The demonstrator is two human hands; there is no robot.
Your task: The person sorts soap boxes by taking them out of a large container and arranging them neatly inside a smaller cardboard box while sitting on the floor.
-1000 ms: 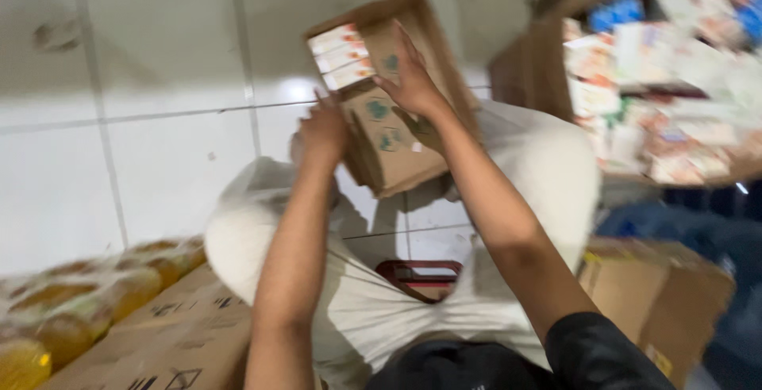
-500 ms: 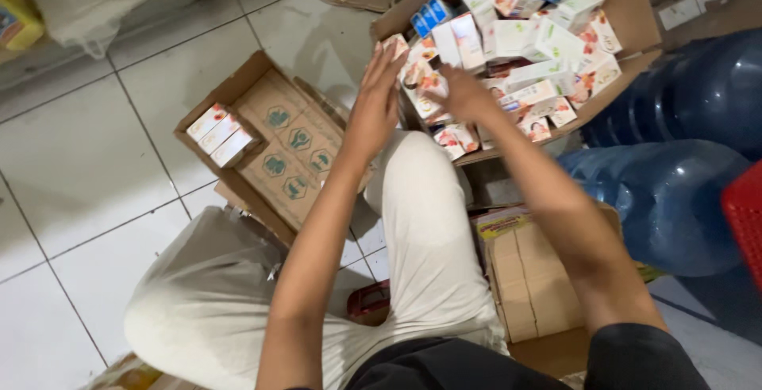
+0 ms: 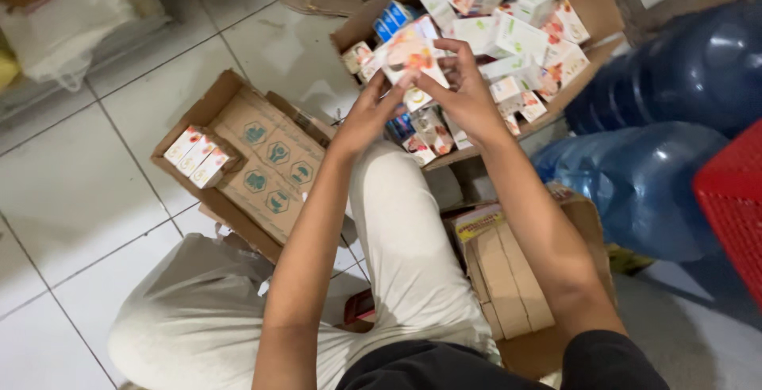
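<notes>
Small white carton (image 3: 413, 61) with an orange and pink picture sits pinched between both hands, raised over the near edge of a cardboard tray (image 3: 591, 1) packed with similar little boxes. Its long axis runs on a slant, from upper left down to lower right. The left hand (image 3: 369, 112) grips the lower left edge with fingertips; the right hand (image 3: 468, 92) curls fingers over the top and right side. To the left, on the tiled floor (image 3: 71, 192), lies an open cardboard box (image 3: 262, 160) with three small cartons (image 3: 197, 156) in one corner. Blue water jugs (image 3: 651, 176) stand at right.
</notes>
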